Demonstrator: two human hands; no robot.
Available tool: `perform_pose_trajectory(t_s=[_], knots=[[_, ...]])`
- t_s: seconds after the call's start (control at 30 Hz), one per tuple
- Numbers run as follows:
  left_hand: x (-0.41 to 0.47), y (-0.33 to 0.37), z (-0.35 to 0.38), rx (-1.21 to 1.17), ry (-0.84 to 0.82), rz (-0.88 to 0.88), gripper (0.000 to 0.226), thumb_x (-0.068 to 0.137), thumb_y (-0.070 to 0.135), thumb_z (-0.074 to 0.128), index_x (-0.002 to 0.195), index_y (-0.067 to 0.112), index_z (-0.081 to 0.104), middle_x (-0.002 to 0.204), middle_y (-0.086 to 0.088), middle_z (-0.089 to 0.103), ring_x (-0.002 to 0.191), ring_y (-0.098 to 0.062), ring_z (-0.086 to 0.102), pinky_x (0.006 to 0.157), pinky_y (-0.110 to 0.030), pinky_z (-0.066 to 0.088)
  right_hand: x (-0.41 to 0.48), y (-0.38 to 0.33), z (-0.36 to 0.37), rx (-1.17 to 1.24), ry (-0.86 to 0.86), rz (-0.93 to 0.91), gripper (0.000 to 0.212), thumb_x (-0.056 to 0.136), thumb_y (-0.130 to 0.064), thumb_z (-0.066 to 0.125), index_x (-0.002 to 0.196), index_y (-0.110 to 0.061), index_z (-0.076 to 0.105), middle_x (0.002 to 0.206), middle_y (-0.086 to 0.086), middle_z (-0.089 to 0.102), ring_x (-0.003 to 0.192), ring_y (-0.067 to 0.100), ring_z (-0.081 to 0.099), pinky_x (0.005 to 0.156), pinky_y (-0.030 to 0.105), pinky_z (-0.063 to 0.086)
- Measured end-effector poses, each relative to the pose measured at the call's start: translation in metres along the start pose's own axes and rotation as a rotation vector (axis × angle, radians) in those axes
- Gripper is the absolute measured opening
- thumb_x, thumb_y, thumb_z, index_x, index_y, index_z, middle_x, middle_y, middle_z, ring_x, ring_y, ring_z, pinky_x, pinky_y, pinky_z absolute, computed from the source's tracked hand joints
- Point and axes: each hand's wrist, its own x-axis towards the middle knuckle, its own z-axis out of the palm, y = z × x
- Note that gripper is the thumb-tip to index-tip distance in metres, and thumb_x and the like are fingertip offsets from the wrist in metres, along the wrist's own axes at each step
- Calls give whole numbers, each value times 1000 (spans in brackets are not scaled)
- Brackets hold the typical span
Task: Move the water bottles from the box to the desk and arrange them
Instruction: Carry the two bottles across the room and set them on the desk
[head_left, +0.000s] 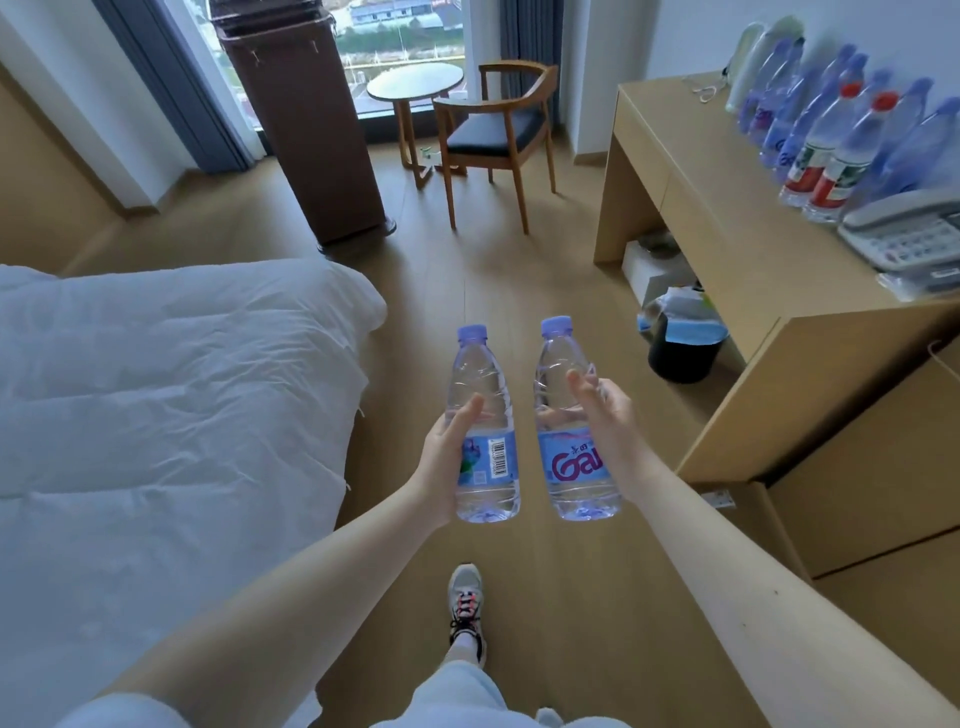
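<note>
Now the left hand (441, 460) grasps one purple-capped bottle (485, 384), the right hand (621, 441) a second bottle (558, 364); two red-capped bottles (818, 148) stand on the desk (727, 234) among blurred, uncountable others.

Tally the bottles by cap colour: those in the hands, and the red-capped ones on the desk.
Purple-capped, held: 2, left bottle in the left hand, right bottle in the right hand.
Red-capped bottles, on the desk: 2.
Total: 4. The desk's purple-capped row is too blurred to count.
</note>
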Motion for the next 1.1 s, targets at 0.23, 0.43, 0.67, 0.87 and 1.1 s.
perform_pose_trajectory(t_s=[0.23,0.43,0.67,0.87,1.1], knots=[[95,58,11,-5,-126,-3,80,75,49,60,136,0,42,99,-18,61,80,-29,62,80,-43,51,80,-36,1,-62,112,-47,57,81,-58,57,111,-10,51,85,9,75,79,29,73,75,37,55],[180,119,-4,-48,-170,-36,76,80,50,59,137,1,44,112,-23,58,96,-37,57,99,-54,43,155,-75,29,-85,201,-63,67,86,-56,53,116,3,52,85,12,74,78,31,71,79,43,53],[252,174,-17,-54,-226,-39,77,77,50,62,136,3,45,102,-18,61,82,-29,63,87,-46,50,218,-98,58,-79,264,-85,74,78,-60,52,119,1,52,89,12,74,80,27,71,76,38,54],[300,189,-10,-82,-243,-111,78,79,54,59,136,3,46,123,-29,59,102,-39,59,100,-56,45,263,-109,55,-88,332,-51,56,92,-46,52,120,3,52,89,13,74,83,30,71,85,44,53],[355,204,5,-90,-259,-193,82,74,58,59,136,4,49,123,-26,60,99,-35,61,93,-50,49,331,-110,33,-32,348,-21,55,93,-46,52,121,1,51,86,11,74,79,26,71,81,43,54]])
